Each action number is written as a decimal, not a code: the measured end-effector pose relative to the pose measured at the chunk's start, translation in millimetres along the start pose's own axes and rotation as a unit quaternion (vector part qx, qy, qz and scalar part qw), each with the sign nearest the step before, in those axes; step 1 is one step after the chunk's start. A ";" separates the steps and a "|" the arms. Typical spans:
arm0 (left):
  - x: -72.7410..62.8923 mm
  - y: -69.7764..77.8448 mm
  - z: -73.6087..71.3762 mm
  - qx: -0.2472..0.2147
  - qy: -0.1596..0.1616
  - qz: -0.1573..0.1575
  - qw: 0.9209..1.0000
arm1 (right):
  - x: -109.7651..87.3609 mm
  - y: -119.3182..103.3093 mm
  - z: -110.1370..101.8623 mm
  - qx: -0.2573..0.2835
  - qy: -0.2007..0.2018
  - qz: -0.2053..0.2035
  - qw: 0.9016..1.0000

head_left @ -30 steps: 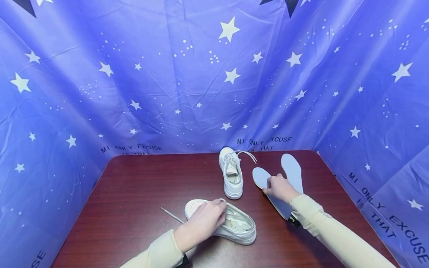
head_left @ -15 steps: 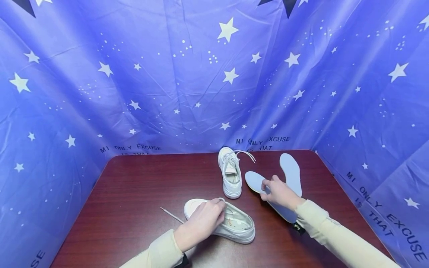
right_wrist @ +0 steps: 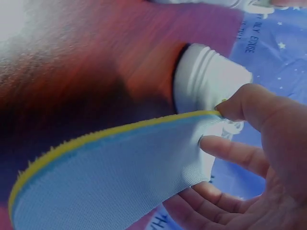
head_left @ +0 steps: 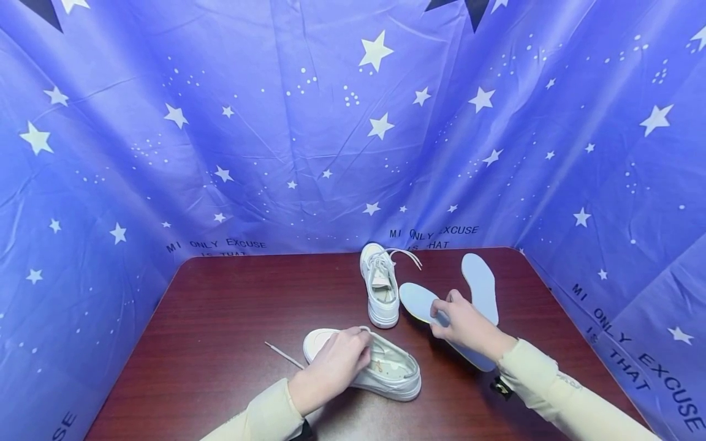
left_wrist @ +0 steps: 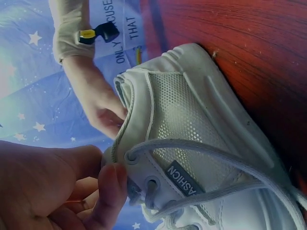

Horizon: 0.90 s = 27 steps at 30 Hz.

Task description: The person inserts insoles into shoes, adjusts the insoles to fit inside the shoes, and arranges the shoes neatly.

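Observation:
My left hand (head_left: 337,361) pinches the upper edge of a white sneaker (head_left: 388,387) near its lace holes. That shoe points left, and its opening shows a pale inside. In the left wrist view, thumb and finger meet at the collar beside the laces (left_wrist: 201,148). My right hand (head_left: 463,324) grips a pale blue insole (head_left: 417,300) by its edges, around the middle. The right wrist view shows the held insole (right_wrist: 115,177) with a yellow and blue rim, the thumb on one edge and fingers beneath. A second insole (head_left: 478,275) lies behind the right hand.
Another white sneaker (head_left: 380,294) stands farther back, toe away, its lace trailing right. The dark red table (head_left: 231,306) ends at a blue starred curtain (head_left: 309,122) on the back and sides. One loose lace end (head_left: 281,352) sticks out left of the near shoe.
The right hand has brought its insole a little left, toward the shoes, and the insole has turned flatter. My left hand has kept its hold on the near sneaker.

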<state>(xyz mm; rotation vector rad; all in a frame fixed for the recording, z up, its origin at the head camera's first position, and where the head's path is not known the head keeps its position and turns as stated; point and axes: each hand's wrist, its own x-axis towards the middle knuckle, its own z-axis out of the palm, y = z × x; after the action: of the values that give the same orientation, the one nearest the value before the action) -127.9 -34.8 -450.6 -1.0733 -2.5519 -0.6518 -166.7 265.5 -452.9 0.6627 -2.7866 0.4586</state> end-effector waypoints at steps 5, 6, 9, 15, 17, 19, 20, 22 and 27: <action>-0.3 -0.4 0.3 -0.009 0.016 -0.002 1.000 | -0.1 -7.5 -9.2 0.006 -0.004 -0.010 1.000; -0.4 -0.4 0.4 -0.009 0.018 -0.003 1.000 | -0.7 -8.5 -10.4 0.008 -0.006 -0.012 1.000; -0.3 -0.3 0.9 -0.011 0.019 -0.005 1.000 | -2.7 -11.5 -13.8 0.011 -0.004 -0.022 1.000; 0.4 0.0 2.0 -0.005 0.020 -0.012 1.000 | -6.6 -19.0 -20.7 0.010 0.000 -0.031 0.999; 0.6 0.2 2.0 -0.005 0.021 -0.014 1.000 | -7.9 -22.7 -24.0 0.013 -0.010 -0.034 0.999; 0.7 0.4 1.7 -0.008 0.025 -0.015 1.000 | -8.8 -27.3 -28.3 0.017 -0.021 -0.039 0.999; 0.8 0.7 1.5 -0.010 0.027 -0.015 0.999 | -9.2 -29.4 -30.4 0.020 -0.025 -0.045 0.998; 0.9 1.1 1.1 -0.012 0.032 -0.015 0.999 | -9.7 -33.5 -34.8 0.027 -0.035 -0.060 0.997; 1.1 1.2 1.6 -0.009 0.043 -0.016 0.999 | -11.3 -40.9 -44.9 0.049 -0.066 -0.115 0.990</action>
<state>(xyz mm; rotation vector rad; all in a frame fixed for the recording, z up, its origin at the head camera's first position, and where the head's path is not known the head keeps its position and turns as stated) -128.0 -32.6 -451.2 -0.9899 -2.5001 -0.7141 -130.6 251.1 -404.9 1.0598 -2.7752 0.5245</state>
